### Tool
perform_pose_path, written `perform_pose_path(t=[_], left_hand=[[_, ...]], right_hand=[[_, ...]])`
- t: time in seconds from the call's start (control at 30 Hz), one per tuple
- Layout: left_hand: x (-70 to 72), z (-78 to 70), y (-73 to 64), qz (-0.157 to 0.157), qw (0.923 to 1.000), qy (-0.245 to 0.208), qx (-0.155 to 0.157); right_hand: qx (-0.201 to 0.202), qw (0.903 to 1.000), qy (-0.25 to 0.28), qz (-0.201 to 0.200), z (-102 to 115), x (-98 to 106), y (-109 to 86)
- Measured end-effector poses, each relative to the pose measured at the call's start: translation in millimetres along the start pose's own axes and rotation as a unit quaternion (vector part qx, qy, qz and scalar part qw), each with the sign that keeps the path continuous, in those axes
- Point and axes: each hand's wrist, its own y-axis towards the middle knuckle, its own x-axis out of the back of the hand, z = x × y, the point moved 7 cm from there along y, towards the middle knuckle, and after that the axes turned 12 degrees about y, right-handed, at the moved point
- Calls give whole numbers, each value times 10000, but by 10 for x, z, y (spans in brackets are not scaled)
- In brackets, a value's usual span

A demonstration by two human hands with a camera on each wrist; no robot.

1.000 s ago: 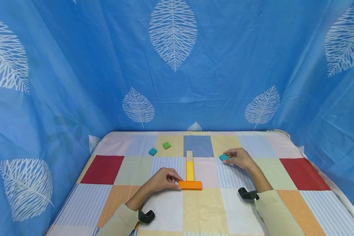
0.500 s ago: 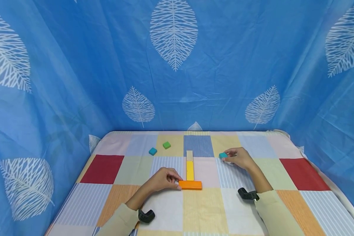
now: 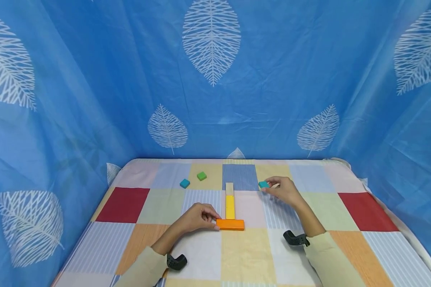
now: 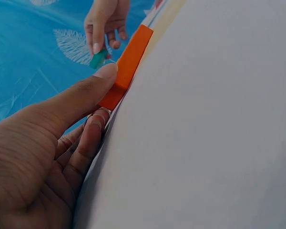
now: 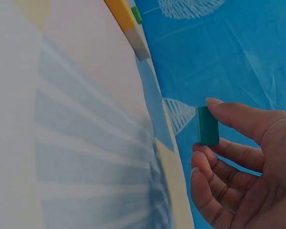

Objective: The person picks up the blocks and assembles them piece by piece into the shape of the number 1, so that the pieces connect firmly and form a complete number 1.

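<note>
An orange rectangular block (image 3: 230, 225) lies crosswise on the patchwork cloth, and my left hand (image 3: 198, 217) pinches its left end between thumb and fingers. From its far side a yellow block (image 3: 230, 207) runs away from me, with a pale wooden block (image 3: 229, 188) at its far end, so the three form an upside-down T. To the right, my right hand (image 3: 284, 190) pinches a small teal square block (image 3: 263, 184). The right wrist view shows that teal block (image 5: 208, 126) held above the cloth between thumb and fingertips.
A small blue block (image 3: 184, 183) and a green block (image 3: 201, 175) lie on the cloth at the back left. Blue leaf-patterned curtains (image 3: 265, 99) hang behind the table and along both sides. Each wrist wears a black camera band.
My right hand has moved left and slightly away from me, carrying the teal block toward the pale block. The left hand stays on the orange block.
</note>
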Motion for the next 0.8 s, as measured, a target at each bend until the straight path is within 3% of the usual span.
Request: perform_pose_path(t=[0.23,0.5,0.8], left_hand=[[12,-41,-11,-44,9997,30,-253],[16,-49,10,-1,9997,170,-171],[11,-27,3,-4,9998,137,-114]], right_hand=[[157,9999,-9,69,140,-112,-13],[258,9996,-63,95,238,-214,22],[138,9997,152,150,159,-369,239]])
